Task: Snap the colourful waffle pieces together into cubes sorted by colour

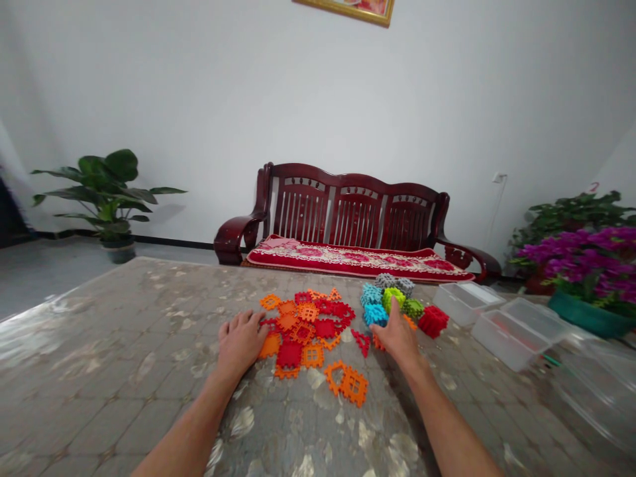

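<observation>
Orange and red interlocking plastic tiles [289,354] lie in a loose, overlapping spread on the table. My left hand [241,341] rests at the left edge of this spread, fingers apart, holding nothing. Further right, my right hand [399,336] is around a stack of orange tiles [378,342], which it mostly covers; its thumb and index finger are on either side. Close about it stand sorted stacks: blue [375,315], lime green [392,297], darker green [413,309], grey [385,281] and red [434,321]. Two orange tiles [354,386] lie nearer me, beside a red triangular tile [361,342].
Clear plastic boxes [509,336] stand at the table's right side, with a transparent lid or bin [601,391] nearer. A purple-flowered plant in a teal pot [591,315] is beyond them. Behind the patterned table [124,371] is a wooden bench [355,212]; a leafy potted plant [109,199] stands left.
</observation>
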The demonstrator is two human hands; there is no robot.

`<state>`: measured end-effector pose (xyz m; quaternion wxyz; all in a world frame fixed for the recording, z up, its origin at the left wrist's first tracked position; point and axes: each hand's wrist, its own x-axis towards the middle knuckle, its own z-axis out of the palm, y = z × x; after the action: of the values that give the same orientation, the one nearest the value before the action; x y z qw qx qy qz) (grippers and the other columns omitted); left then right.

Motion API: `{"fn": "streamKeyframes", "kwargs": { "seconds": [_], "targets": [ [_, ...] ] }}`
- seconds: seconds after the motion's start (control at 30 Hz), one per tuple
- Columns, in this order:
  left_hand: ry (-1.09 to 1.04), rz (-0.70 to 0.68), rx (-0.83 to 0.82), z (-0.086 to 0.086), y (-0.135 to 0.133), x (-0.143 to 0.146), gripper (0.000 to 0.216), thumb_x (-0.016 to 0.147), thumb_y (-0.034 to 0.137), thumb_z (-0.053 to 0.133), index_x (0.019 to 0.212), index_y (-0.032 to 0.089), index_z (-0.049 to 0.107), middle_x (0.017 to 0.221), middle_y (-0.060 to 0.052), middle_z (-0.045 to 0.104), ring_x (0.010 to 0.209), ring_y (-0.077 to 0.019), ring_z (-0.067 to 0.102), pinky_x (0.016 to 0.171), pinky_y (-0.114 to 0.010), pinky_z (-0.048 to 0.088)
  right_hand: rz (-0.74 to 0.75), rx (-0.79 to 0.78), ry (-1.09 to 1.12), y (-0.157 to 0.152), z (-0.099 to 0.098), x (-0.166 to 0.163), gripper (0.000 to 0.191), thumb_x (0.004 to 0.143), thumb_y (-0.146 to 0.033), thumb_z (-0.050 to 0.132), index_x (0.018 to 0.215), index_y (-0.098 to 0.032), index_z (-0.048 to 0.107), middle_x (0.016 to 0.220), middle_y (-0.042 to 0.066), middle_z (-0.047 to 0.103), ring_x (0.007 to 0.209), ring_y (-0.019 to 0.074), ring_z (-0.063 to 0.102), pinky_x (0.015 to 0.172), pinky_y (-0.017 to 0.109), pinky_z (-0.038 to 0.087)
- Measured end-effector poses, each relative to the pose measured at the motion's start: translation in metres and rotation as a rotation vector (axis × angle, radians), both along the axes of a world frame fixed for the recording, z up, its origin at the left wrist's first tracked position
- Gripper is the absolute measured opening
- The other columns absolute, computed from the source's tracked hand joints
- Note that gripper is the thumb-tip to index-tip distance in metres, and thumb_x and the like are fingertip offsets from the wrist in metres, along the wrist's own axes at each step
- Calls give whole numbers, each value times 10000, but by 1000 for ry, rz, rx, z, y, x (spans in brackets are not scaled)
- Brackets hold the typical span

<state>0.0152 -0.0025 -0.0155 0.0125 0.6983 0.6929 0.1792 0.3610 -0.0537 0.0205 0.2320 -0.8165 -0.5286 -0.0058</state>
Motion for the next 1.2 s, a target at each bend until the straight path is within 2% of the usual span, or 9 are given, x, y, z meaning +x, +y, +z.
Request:
{"fn": "streamKeyframes", "kwargs": {
  "seconds": [0.13,0.3,0.37,0.53,0.73,0.87,1.03,1.1,1.2],
  "targets": [
    [-2,-1,1,0,0,0,427,931,354,376,1274,276,620,1416,-87,570,1328,-252,468,1111,-474,261,-30,44,64,0,1,15,874,767,-348,673,1515,-142,270,1299,169,638,1156,298,633,914,359,480],
    [-12,-1,4,1,-1,0,430,931,350,376,1271,265,626,1428,-94,560,1337,-259,462,1114,-487,260,-60,156,89,-8,4,45,610,780,-144,515,1386,-218,501,1256,65,682,1103,218,656,898,297,477],
    [-10,-2,4,1,-1,1,429,932,351,381,1275,265,625,1425,-98,561,1330,-262,471,1114,-496,265,-76,130,31,-14,4,51,566,786,-146,498,1344,-226,551,1245,63,686,1095,223,655,876,304,482],
    [1,5,4,3,-2,1,425,935,357,387,1278,276,624,1426,-91,563,1347,-260,459,1127,-484,261,-104,-27,-199,-23,-1,49,477,854,-296,530,1320,-220,591,1242,110,668,1103,286,621,842,353,485],
    [5,0,-4,3,-3,1,431,939,355,381,1287,268,620,1443,-94,547,1364,-269,443,1124,-484,267,-45,-18,-324,-26,-8,46,435,837,-258,564,1262,-214,643,1163,106,691,1068,281,602,886,360,466],
    [6,3,2,1,-2,1,427,939,354,385,1283,271,624,1441,-96,552,1358,-268,449,1126,-482,263,-26,87,-80,-21,-12,56,388,815,-256,562,1183,-231,683,1061,65,727,973,225,657,827,308,485],
    [9,-4,12,0,-1,0,438,939,345,373,1287,258,623,1427,-102,562,1343,-264,465,1128,-485,260,-39,283,362,-8,-14,80,437,789,-339,555,1149,-129,687,924,83,756,818,217,700,742,303,519],
    [7,-3,14,0,0,0,433,936,351,379,1278,262,628,1418,-100,569,1333,-263,474,1123,-480,268,-74,317,385,-4,-14,89,453,787,-344,549,1152,-113,683,938,102,759,834,232,705,744,316,522],
    [6,1,16,0,0,-1,424,932,356,389,1272,270,629,1416,-95,572,1328,-257,477,1119,-474,274,-151,249,267,-2,-13,98,412,799,-314,534,1140,-150,697,1004,100,756,901,244,702,790,337,514]
  ]
}}
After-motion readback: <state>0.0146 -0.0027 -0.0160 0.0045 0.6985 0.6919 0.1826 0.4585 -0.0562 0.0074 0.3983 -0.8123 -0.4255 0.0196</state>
